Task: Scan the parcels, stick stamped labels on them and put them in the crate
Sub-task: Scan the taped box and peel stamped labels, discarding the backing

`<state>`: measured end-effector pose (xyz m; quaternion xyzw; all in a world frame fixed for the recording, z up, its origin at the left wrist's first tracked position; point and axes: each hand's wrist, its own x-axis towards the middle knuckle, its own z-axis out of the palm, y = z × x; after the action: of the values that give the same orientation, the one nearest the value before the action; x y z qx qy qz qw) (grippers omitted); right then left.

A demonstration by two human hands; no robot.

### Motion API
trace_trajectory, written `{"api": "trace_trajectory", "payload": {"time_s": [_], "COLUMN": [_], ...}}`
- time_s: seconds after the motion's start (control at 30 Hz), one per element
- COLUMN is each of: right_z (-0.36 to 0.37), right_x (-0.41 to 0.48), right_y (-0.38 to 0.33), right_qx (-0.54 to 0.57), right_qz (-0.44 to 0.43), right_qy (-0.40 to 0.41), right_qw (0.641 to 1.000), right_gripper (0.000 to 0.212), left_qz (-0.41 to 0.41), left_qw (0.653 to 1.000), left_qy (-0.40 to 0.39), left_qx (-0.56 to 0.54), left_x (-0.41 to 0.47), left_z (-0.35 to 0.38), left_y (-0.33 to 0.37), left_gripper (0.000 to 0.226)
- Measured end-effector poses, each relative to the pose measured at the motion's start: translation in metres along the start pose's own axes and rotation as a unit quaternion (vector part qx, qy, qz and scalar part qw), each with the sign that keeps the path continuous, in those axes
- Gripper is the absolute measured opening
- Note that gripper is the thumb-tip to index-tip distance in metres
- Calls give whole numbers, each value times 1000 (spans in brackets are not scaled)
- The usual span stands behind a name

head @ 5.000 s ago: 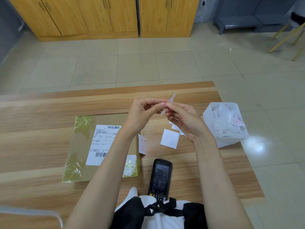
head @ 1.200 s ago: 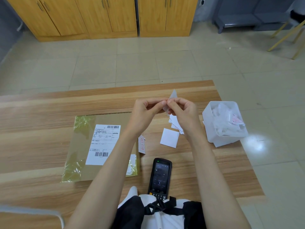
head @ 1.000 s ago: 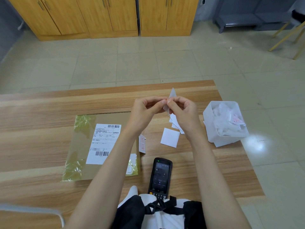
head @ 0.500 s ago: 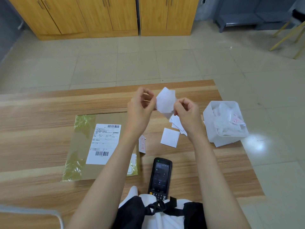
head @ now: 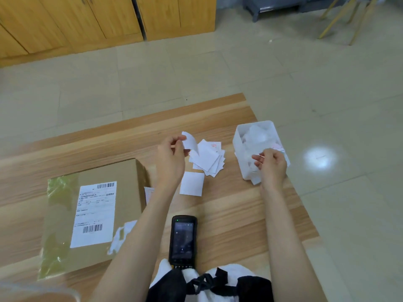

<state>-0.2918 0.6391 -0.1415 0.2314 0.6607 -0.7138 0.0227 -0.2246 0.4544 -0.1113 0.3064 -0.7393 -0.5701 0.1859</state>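
Observation:
A flat cardboard parcel (head: 122, 188) with a white shipping label (head: 94, 214) lies on the wooden table (head: 229, 205) at the left. My left hand (head: 169, 159) pinches a small white label (head: 190, 142) above a pile of loose labels (head: 208, 159). My right hand (head: 271, 163) hangs over the white bin (head: 239, 139), pinching a thin, barely visible strip of backing between thumb and fingertips. A single white label (head: 192, 183) lies flat between parcel and bin. The black handheld scanner (head: 182, 239) lies near the front edge, screen up.
The white bin at the table's right edge holds crumpled white scraps (head: 258, 136). A small red-printed label (head: 148, 192) lies against the parcel's right side. Wooden cabinets (head: 104, 20) stand across the tiled floor. No crate is in view.
My hands held the label together at the centre; they have come apart. My left hand keeps the label, my right hand has moved right to over the white bin. The camera has turned right.

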Motion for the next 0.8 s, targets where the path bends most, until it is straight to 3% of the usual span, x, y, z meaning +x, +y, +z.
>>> {"api": "trace_trajectory", "payload": {"time_s": [0.13, 0.3, 0.4, 0.6, 0.8], "right_z": [-17, -12, -4, 3, 0], "right_x": [32, 49, 53, 47, 41], "right_y": [8, 21, 22, 21, 17], "right_qx": [-26, -122, -201, -270, -326], "right_qz": [13, 22, 6, -51, -96], "right_qy": [33, -7, -36, -52, -25], "right_qw": [999, 992, 979, 960, 940], "right_gripper": [8, 8, 24, 61, 59], "left_qz": [-22, -21, -51, -78, -91], "left_qw": [998, 989, 988, 986, 988], "left_qy": [-52, -110, -119, -136, -126], "left_qx": [16, 93, 88, 48, 17], "left_x": [5, 16, 22, 20, 15], "left_z": [32, 43, 43, 36, 28], "left_y": [1, -10, -12, -11, -8], "left_gripper": [23, 22, 13, 24, 28]}}
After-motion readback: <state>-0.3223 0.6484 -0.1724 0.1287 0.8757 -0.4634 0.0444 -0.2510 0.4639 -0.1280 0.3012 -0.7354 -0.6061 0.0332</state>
